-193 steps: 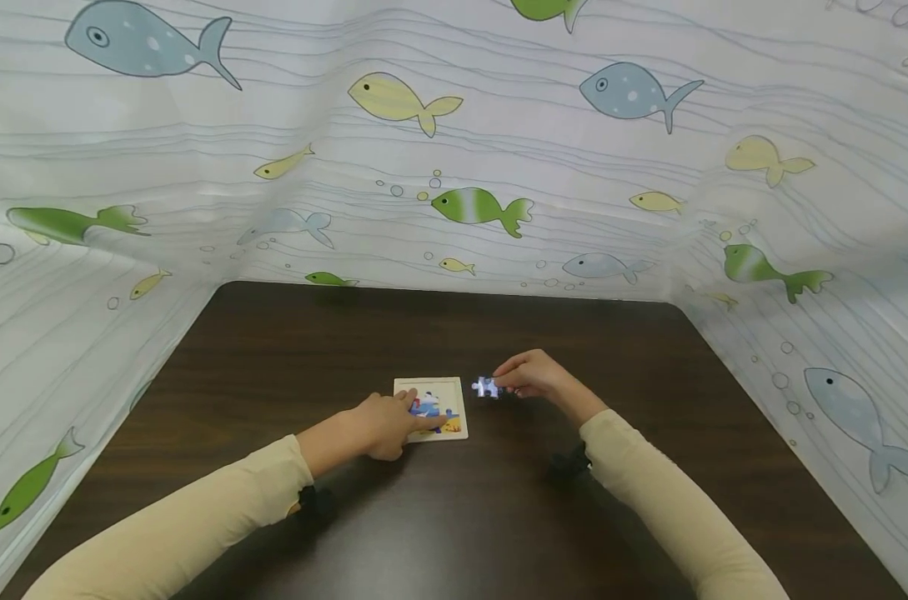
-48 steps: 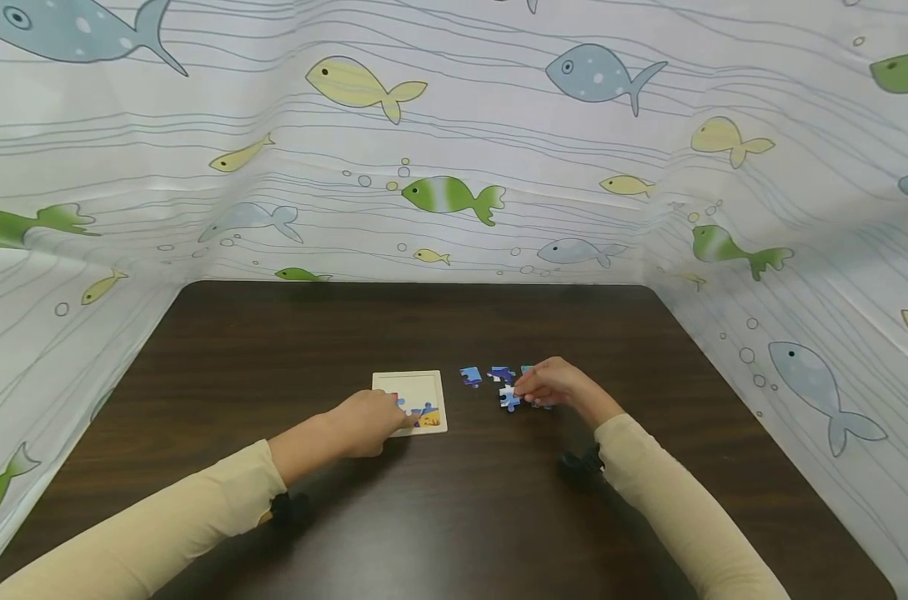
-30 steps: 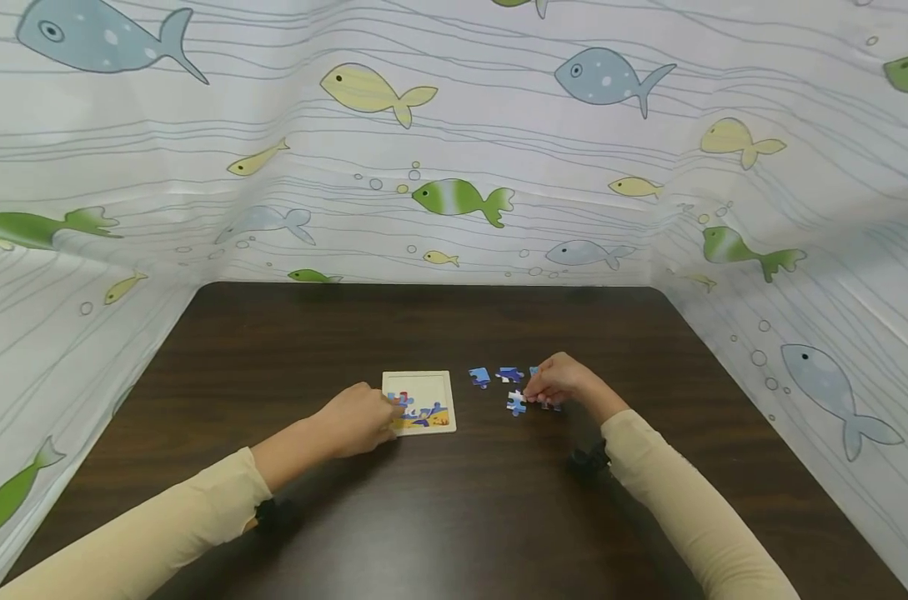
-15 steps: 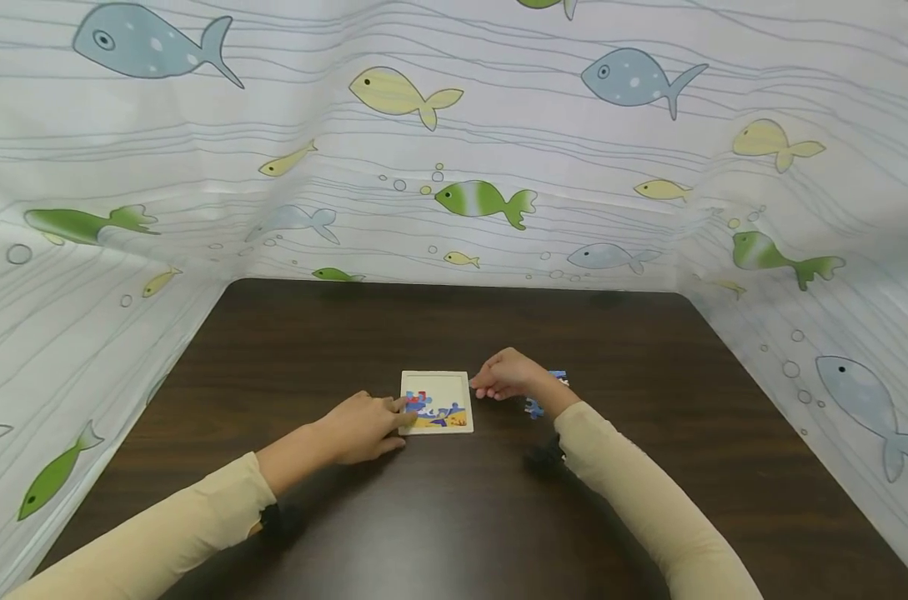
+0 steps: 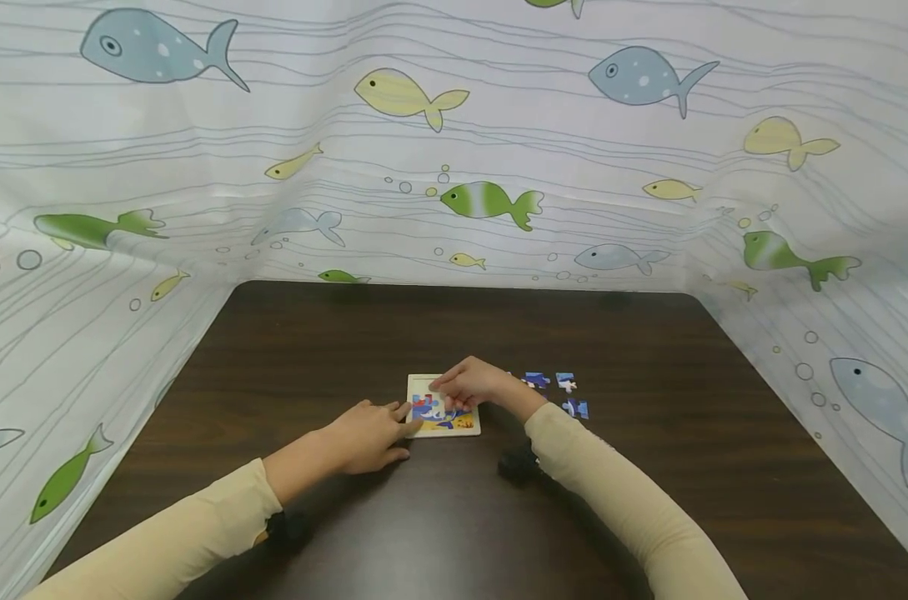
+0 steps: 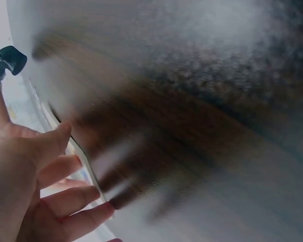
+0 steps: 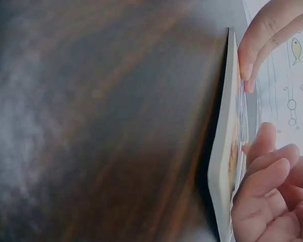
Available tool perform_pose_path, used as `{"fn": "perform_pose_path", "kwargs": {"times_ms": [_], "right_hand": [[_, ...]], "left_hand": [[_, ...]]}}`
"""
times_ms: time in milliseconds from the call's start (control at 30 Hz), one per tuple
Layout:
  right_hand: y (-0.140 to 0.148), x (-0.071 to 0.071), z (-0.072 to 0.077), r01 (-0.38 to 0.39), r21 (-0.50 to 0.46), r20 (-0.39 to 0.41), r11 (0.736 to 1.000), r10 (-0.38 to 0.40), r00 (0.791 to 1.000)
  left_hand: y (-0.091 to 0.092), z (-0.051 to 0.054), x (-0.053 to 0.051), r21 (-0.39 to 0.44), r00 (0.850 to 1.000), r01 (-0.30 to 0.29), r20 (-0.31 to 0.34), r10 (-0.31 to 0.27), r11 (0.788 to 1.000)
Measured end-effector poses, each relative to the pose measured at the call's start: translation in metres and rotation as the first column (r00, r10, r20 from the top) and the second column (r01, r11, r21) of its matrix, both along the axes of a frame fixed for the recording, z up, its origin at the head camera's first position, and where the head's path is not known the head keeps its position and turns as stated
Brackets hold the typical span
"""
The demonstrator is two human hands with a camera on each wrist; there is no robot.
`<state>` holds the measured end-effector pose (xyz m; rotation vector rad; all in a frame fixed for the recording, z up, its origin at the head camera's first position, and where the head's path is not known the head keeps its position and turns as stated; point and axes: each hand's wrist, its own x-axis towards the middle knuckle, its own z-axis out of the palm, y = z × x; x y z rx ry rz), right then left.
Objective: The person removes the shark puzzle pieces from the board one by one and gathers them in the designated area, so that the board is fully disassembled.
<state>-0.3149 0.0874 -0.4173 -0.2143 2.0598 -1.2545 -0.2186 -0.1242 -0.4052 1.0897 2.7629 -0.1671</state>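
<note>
Left hand (image 5: 367, 437), fingers relaxed, touches the left edge of the puzzle board (image 5: 418, 384), short of the far edge of the desk (image 5: 423, 508); right hand (image 5: 478, 383) bends over the board, its grip unclear.

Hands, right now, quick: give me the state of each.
Left hand: open, touching the left edge of the puzzle tray.
Right hand: curled over the puzzle tray; whether it grips anything cannot be told.

The table (image 5: 423, 517) looks glossy and wood-grained, the puzzle tray (image 7: 221, 148) smooth and matt, the sleeves (image 5: 176, 525) cloth.
</note>
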Motion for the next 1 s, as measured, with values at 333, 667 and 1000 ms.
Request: {"fn": "perform_pose_path", "kwargs": {"times_ms": [333, 667, 1000], "right_hand": [[-0.004, 0.002, 0.001, -0.019, 0.011, -0.030, 1.000, 0.019, 0.999], [-0.008, 0.006, 0.001, 0.054, 0.006, -0.130, 0.999, -0.053, 0.990], [-0.013, 0.009, -0.001, 0.139, 0.054, -0.251, 0.989, -0.121, 0.960]], "left_hand": [[-0.001, 0.003, 0.001, -0.010, 0.998, -0.018, 0.063, 0.019, 1.000], [-0.001, 0.004, -0.001, -0.009, 0.994, -0.047, 0.100, 0.047, 0.999], [-0.001, 0.000, 0.001, 0.001, 0.994, -0.050, 0.099, 0.049, 0.999]]}}
